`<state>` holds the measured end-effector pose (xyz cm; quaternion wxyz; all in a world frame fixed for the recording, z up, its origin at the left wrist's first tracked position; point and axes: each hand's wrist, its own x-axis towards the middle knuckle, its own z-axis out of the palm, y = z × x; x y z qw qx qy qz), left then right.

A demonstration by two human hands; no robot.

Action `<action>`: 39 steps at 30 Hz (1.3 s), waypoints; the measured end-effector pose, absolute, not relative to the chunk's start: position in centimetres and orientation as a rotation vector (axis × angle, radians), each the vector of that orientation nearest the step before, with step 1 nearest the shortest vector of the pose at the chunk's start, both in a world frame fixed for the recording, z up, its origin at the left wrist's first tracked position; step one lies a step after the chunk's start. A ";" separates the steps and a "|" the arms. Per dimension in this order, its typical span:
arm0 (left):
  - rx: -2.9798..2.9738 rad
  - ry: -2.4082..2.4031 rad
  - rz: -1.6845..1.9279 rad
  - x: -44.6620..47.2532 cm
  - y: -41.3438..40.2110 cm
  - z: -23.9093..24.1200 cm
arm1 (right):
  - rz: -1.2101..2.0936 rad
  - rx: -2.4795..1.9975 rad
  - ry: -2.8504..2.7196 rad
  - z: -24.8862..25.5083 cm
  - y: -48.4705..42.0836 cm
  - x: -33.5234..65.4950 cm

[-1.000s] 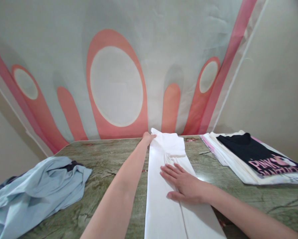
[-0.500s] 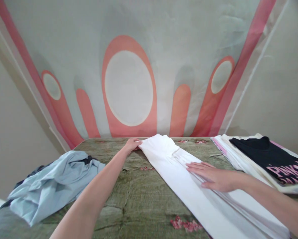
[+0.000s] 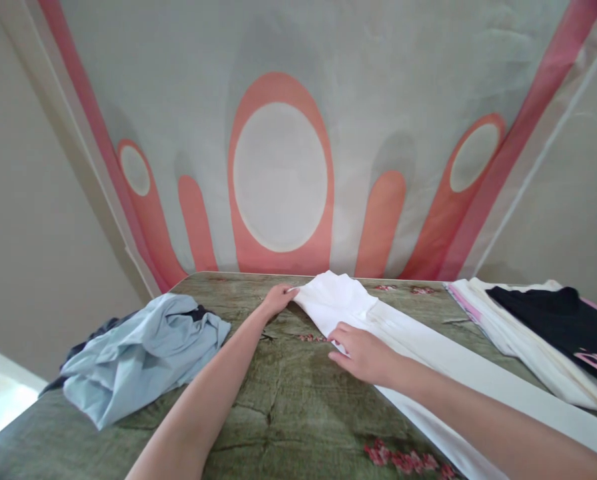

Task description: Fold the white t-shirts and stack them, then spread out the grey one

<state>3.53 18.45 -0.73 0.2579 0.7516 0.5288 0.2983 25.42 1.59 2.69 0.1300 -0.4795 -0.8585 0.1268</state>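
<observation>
A long white folded garment (image 3: pixel 428 347) lies slantwise across the green patterned table (image 3: pixel 288 413), its far end near the back edge. My left hand (image 3: pixel 277 300) is stretched out and pinches the garment's far left corner. My right hand (image 3: pixel 361 350) rests on the garment's left edge a little nearer, fingers curled around the cloth there.
A crumpled light blue garment (image 3: pixel 143 350) with something dark under it lies on the table's left side. At the right stands a stack of folded clothes (image 3: pixel 528 333) with a black printed shirt (image 3: pixel 573 320) on top. A grey and pink patterned cloth (image 3: pixel 278 147) hangs behind the table.
The view has turned left. My right hand has slid from the middle of the white garment to its left edge and curled its fingers there. My left hand keeps its hold on the far corner.
</observation>
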 end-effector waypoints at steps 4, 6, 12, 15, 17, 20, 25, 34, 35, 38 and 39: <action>2.121 1.476 0.795 3.4 18.9 -1.1 | 0.193 -1.627 -2.346 1.4 3.5 22.6; 2.161 1.508 0.783 3.2 19.2 -1.3 | 0.135 -1.701 -2.306 0.8 4.3 22.3; 2.284 1.589 0.747 2.5 19.9 -1.8 | 0.163 -1.567 -2.396 -0.4 5.0 22.8; 2.330 1.634 0.741 2.4 19.8 -2.0 | 0.225 -1.480 -2.424 -0.5 4.8 23.0; 2.357 1.645 0.753 2.4 19.6 -2.1 | 0.254 -1.422 -2.424 -0.5 4.6 23.1; 2.393 1.623 0.803 2.4 19.2 -2.2 | 0.269 -1.380 -2.387 -0.6 4.2 23.2; 2.391 1.541 0.931 2.1 19.4 -1.9 | 0.237 -1.355 -2.267 -1.1 3.9 22.9; 2.317 1.360 0.963 2.0 20.3 -2.4 | 0.192 -1.174 -2.535 -1.3 4.1 22.6; 2.315 1.361 0.954 2.0 20.4 -2.5 | 0.209 -1.175 -2.551 -1.4 4.1 22.6; 2.319 1.362 0.938 1.9 20.1 -2.6 | 0.249 -1.175 -2.560 -1.5 4.0 22.7; 2.322 1.369 0.932 2.0 19.9 -2.5 | 0.259 -1.170 -2.556 -1.5 3.9 22.6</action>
